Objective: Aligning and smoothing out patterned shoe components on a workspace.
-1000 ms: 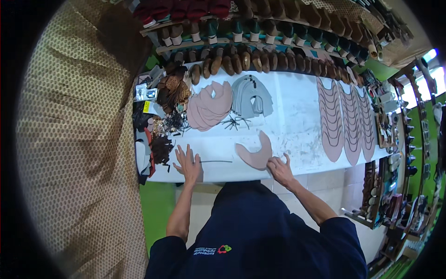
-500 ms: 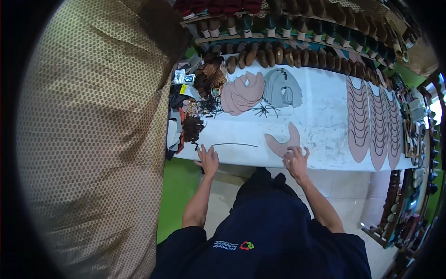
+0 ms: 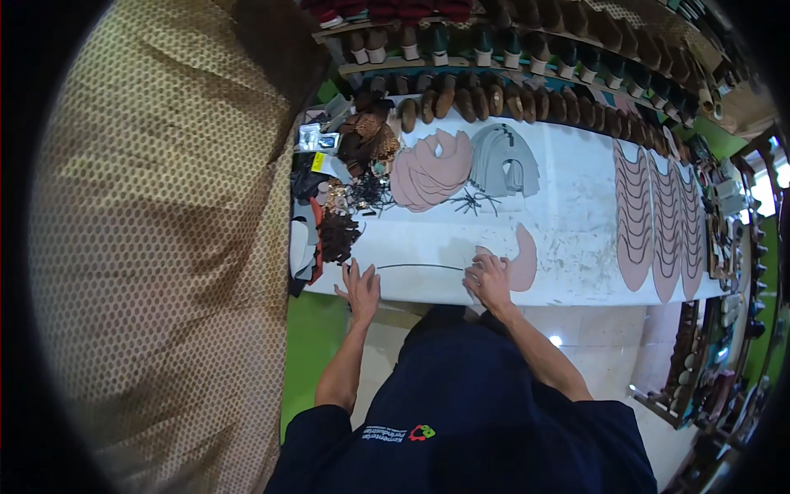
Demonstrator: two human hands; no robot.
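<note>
A thin dark strip point(image 3: 421, 265) lies almost straight across the white table, between my two hands. At its left end is my left hand point(image 3: 360, 290), its fingers spread and the tips on the tabletop. My right hand point(image 3: 489, 281) has bent fingers closed at the strip's right end, which they hide. Beside the right hand lies a pink U-shaped piece point(image 3: 524, 259), partly covered by that hand.
Pink cut pieces point(image 3: 428, 173) and grey ones point(image 3: 504, 160) are stacked farther back, near dark short strips point(image 3: 476, 202). Brown strips point(image 3: 339, 235) heap at left. Pink pieces with dark curved lines point(image 3: 634, 222) lie at right. Shoes point(image 3: 527, 105) line the back edge.
My right hand has moved left, off the pink piece's lower part to the strip's right end. The pink piece has turned and lies slightly farther right. My left hand stays by the left end.
</note>
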